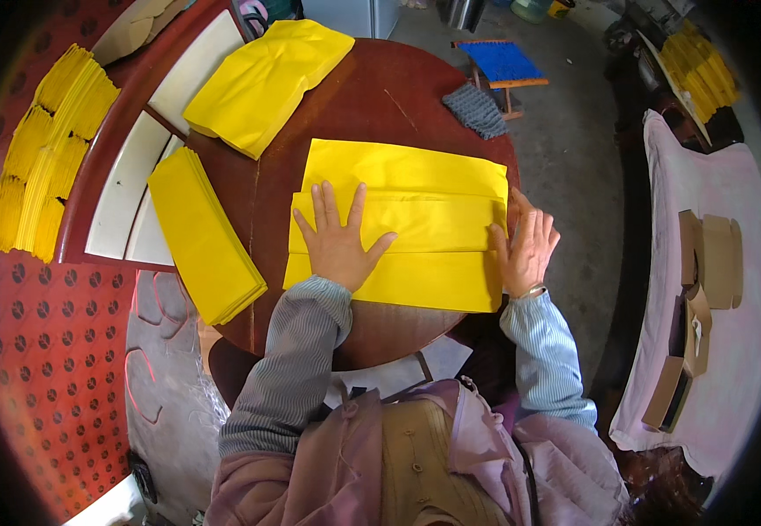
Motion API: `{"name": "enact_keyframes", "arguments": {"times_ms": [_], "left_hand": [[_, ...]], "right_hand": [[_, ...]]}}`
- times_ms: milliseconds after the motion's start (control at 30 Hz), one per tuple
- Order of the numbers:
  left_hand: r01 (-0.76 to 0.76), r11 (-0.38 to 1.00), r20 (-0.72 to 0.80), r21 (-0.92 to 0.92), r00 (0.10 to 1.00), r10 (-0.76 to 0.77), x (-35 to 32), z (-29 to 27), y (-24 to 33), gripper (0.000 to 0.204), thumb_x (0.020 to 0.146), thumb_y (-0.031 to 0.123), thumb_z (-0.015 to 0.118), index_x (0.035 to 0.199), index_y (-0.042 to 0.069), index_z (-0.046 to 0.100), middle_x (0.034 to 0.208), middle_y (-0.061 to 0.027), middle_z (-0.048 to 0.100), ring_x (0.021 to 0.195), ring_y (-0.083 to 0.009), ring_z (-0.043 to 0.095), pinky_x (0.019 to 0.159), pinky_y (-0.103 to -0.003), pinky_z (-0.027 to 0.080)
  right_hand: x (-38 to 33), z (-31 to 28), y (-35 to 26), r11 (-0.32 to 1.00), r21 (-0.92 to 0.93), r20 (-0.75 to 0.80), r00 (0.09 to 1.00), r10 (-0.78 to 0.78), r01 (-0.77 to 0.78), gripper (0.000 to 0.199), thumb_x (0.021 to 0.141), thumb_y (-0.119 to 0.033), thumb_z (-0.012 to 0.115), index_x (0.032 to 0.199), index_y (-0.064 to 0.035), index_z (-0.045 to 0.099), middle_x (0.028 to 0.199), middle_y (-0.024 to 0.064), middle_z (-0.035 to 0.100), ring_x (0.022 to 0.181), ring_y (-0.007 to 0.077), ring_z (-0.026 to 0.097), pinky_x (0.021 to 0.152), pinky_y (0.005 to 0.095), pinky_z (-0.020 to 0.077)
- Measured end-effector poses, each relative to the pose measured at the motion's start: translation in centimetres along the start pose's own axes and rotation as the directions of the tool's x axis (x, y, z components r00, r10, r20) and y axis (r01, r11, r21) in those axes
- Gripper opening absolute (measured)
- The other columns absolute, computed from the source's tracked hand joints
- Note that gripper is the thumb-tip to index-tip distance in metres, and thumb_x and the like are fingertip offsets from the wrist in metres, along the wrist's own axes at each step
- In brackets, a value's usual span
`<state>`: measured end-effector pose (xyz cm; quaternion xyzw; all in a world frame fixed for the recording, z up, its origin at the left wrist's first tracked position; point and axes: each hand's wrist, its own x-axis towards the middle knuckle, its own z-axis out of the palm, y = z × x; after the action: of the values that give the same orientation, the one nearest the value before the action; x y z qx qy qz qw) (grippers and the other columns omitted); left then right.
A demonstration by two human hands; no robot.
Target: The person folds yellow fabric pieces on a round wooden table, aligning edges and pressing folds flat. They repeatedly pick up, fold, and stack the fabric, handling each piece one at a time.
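Observation:
A yellow folded sheet (pixel 433 223), with crosswise creases and a raised flap along its middle, lies on the round reddish-brown table (pixel 389 96). My left hand (pixel 338 235) presses flat on its left part, fingers spread. At the sheet's right edge is my right hand (pixel 528 247), its thumb on the yellow surface and its bent fingers just beyond the edge, with a gap between thumb and fingers. To the left lies a neat stack of folded yellow pieces (pixel 205 237). Another yellow pile (pixel 266 83), looser and rumpled, sits at the far left of the table.
A grey knitted cloth (pixel 477 111) lies on the table's far right rim, beside a blue folding stool (pixel 501 61). Bundled yellow stacks (pixel 52 149) stand at left. On the right, opened cardboard boxes (pixel 696 307) rest on a pink-covered surface (pixel 643 351).

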<state>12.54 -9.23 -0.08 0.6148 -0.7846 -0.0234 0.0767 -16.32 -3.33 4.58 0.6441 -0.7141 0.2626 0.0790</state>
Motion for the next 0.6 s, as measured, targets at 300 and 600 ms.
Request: {"name": "enact_keyframes", "arguments": {"times_ms": [300,600], "left_hand": [[-0.01,0.998,0.003,0.062,1.0,0.01,0.1,0.4,-0.1,0.093,0.096,0.081,0.043,0.169,0.027,0.024,0.174,-0.0262,0.013,0.163,-0.0415,0.005,0.123,-0.073,-0.001],[0.067,0.994,-0.031,-0.084,0.997,-0.069,0.6,1.1,-4.6,0.106,0.094,0.081,0.049,0.169,0.011,0.02,0.174,-0.0264,0.011,0.163,-0.0411,0.006,0.129,-0.061,0.009]], "right_hand": [[-1.7,7.8,-8.8,0.967,-0.022,0.331,0.914,-0.232,0.254,0.067,0.108,-0.049,0.048,0.164,-0.0131,0.038,0.171,0.0091,0.035,0.161,0.0231,0.025,0.132,0.0496,0.0144],[-2.2,5.0,-1.6,0.975,-0.222,0.439,0.896,0.069,0.034,0.081,0.109,-0.062,0.037,0.169,-0.0123,0.019,0.178,0.0115,0.012,0.164,0.0258,0.009,0.133,0.0439,0.0054]]}}
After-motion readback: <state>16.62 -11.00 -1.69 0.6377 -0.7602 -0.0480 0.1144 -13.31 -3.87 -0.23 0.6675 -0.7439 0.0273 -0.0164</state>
